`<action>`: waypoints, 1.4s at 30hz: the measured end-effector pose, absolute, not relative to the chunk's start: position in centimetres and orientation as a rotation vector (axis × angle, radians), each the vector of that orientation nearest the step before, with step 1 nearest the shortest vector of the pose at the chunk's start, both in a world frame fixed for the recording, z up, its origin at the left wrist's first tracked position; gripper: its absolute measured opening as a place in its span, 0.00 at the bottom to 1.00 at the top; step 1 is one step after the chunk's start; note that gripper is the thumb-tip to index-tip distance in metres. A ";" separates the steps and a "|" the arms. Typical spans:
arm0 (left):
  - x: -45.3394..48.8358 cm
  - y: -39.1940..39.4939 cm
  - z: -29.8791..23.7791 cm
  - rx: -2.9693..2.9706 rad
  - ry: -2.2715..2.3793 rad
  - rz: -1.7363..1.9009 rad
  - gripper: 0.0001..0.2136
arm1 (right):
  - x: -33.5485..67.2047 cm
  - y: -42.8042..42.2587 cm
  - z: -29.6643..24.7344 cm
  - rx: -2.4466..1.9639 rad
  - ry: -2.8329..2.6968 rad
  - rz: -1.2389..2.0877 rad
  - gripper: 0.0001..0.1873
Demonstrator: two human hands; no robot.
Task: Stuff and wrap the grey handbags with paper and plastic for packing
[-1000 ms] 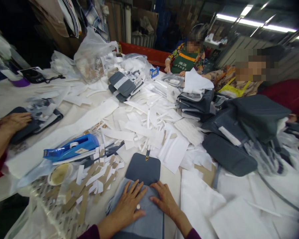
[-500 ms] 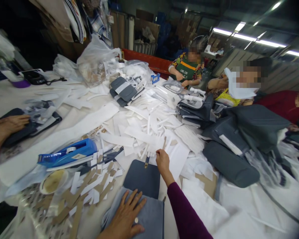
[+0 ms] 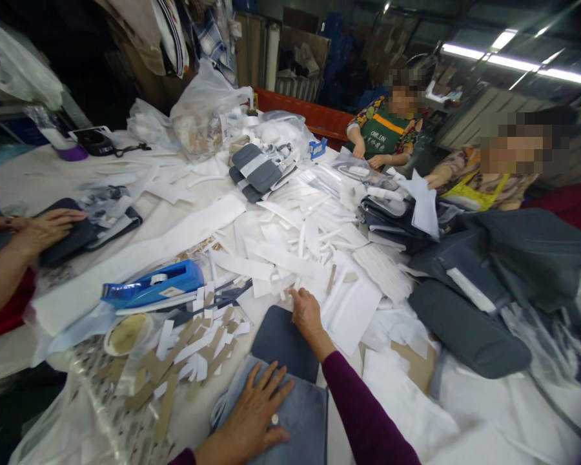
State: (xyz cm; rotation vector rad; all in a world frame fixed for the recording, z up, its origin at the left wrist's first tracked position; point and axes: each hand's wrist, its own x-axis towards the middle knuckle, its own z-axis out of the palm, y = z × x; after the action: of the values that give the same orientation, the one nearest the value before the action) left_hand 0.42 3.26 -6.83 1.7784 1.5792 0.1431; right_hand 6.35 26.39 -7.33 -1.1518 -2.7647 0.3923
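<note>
The bench (image 3: 24, 181) under me is covered in white cloth and almost buried: a heap of white paper strips (image 3: 290, 252) across the middle, brown and white card offcuts (image 3: 188, 349) at my left, dark grey bags (image 3: 469, 278) stacked along the right. Behind it the room is dim, with clothes hanging at the back, a red rail past the far edge and strip lights up on the right.

My left hand (image 3: 254, 413) lies flat, fingers (image 3: 271, 384) spread wide, pressing on the light grey pouch (image 3: 290, 420) at the near edge; it grips nothing. My right hand (image 3: 306, 313) reaches over the dark grey flap (image 3: 281, 336), which lies just beyond the pouch, touching it. The fingers curl loosely at the edge of the paper heap; I cannot tell whether they have a strip pinched.

A blue tape dispenser (image 3: 152, 290) sits left of the flap, with a roll of tape (image 3: 126, 332) just before it. On the far left, another person's hand (image 3: 46, 226) rests on a dark piece. Two more people work across the far right corner.

Open bench shows only at the far left, near a purple cup (image 3: 70, 152), and in white sheets at my right.
</note>
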 end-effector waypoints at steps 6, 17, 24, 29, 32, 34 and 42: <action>0.6 2.9 -8.0 1.813 1.627 0.229 0.37 | 13.2 24.8 -4.5 -1.223 -2.220 1.302 0.18; 1.7 3.1 -8.9 1.867 1.852 0.261 0.25 | 19.4 18.1 -4.6 -1.424 -2.351 1.130 0.16; 1.5 3.6 -7.5 1.877 1.986 0.197 0.30 | 16.2 15.9 -6.5 -1.398 -2.752 0.757 0.17; 1.0 4.5 -6.9 1.797 2.003 0.178 0.27 | 16.2 15.7 -6.4 -1.370 -2.880 0.733 0.22; 0.9 5.1 -6.0 1.756 1.978 0.143 0.22 | 16.1 15.5 -6.3 -1.400 -2.899 0.724 0.23; 1.0 5.3 -5.4 1.731 1.962 0.113 0.19 | 16.0 15.4 -6.1 -1.400 -2.893 0.739 0.24; 0.9 4.0 -9.5 1.781 2.002 0.125 0.30 | 16.1 15.1 -9.9 -1.297 -2.774 0.822 0.18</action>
State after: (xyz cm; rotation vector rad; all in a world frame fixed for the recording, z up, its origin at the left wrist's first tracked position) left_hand 0.90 4.04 -9.46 1.7811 2.0020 0.1246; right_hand 16.12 15.10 -9.93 -1.2965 -2.7737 0.8219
